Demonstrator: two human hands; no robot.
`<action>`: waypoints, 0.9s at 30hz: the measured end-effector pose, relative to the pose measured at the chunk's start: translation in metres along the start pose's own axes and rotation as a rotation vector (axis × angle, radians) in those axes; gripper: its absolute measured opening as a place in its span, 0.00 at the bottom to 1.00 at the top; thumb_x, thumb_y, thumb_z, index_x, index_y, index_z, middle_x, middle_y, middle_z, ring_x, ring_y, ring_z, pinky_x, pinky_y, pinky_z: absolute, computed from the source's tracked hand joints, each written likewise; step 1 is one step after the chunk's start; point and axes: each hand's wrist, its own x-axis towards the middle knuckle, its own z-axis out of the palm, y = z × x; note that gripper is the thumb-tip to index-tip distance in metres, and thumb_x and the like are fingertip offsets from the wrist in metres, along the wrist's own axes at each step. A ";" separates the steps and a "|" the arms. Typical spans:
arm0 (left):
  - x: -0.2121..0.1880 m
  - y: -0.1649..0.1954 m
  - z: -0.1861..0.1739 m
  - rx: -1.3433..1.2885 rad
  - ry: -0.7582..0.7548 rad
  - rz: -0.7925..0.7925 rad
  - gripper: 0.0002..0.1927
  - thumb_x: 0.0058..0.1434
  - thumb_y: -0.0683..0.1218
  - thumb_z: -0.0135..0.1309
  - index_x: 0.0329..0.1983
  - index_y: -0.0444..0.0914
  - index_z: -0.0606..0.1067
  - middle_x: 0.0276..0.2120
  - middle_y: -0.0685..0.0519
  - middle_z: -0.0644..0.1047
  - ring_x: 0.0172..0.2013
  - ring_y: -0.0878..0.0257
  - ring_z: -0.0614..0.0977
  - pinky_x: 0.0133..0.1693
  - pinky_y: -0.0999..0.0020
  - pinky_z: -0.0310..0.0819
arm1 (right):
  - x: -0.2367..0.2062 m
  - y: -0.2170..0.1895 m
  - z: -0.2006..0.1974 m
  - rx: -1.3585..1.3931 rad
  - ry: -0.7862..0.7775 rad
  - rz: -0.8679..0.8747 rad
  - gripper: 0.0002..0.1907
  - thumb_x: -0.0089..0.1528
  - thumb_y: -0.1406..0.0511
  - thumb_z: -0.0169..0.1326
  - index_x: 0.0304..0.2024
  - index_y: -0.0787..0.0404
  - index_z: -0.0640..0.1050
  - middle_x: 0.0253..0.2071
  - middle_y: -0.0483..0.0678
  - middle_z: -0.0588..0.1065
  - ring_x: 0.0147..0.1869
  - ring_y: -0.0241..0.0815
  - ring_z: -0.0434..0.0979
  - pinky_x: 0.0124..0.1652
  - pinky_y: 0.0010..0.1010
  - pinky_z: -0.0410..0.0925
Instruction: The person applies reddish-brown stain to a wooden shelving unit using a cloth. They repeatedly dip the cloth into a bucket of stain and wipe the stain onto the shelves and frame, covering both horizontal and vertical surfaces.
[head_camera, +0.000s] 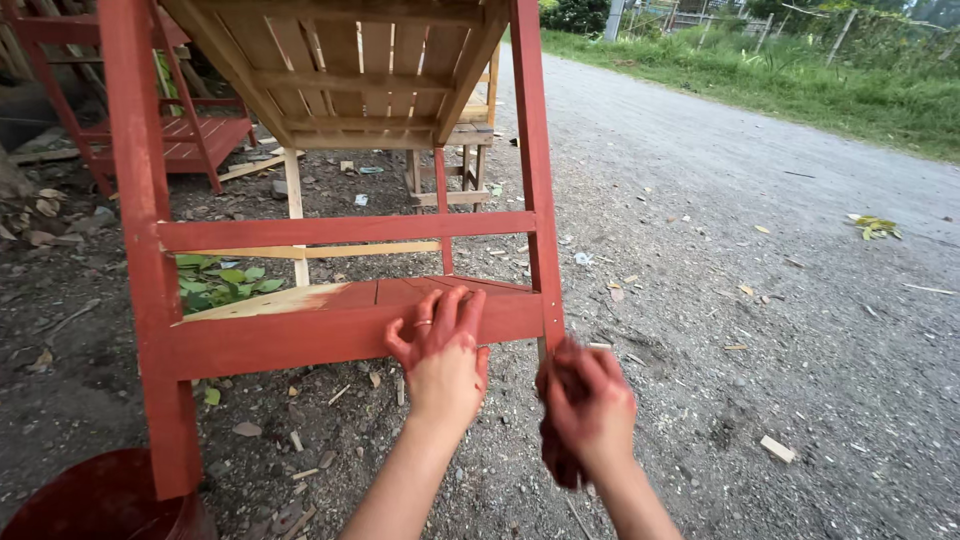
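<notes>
Here the left hand (443, 350) lies open and flat on the red rail (350, 335) of a stiff, heavy-looking wooden frame (145, 230). At four o'clock from it, the right hand (590, 400) grips a soft, paint-soaked rag (558, 462), best held bunched.

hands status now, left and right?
Left hand: open, fingers on the red rail.
Right hand: closed on a dark red rag, blurred.
</notes>
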 end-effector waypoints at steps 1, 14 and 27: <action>0.000 0.000 0.001 -0.001 0.002 -0.003 0.37 0.47 0.46 0.65 0.64 0.46 0.69 0.62 0.54 0.67 0.65 0.53 0.63 0.58 0.36 0.49 | 0.015 -0.001 0.003 0.001 0.018 -0.002 0.13 0.53 0.64 0.63 0.41 0.56 0.82 0.44 0.52 0.78 0.44 0.57 0.81 0.44 0.43 0.74; -0.018 0.006 0.013 0.003 0.184 -0.009 0.36 0.49 0.45 0.59 0.65 0.47 0.69 0.63 0.51 0.67 0.65 0.52 0.63 0.58 0.38 0.48 | 0.026 -0.012 0.013 -0.215 0.077 -0.186 0.05 0.60 0.63 0.62 0.38 0.56 0.82 0.48 0.49 0.77 0.45 0.56 0.79 0.44 0.46 0.73; -0.132 0.002 0.074 -0.570 -0.246 -0.471 0.21 0.53 0.47 0.60 0.53 0.45 0.77 0.50 0.54 0.78 0.50 0.57 0.80 0.54 0.60 0.74 | -0.118 0.048 0.001 0.156 -0.143 0.062 0.12 0.50 0.69 0.64 0.37 0.58 0.82 0.41 0.48 0.80 0.44 0.47 0.84 0.44 0.37 0.75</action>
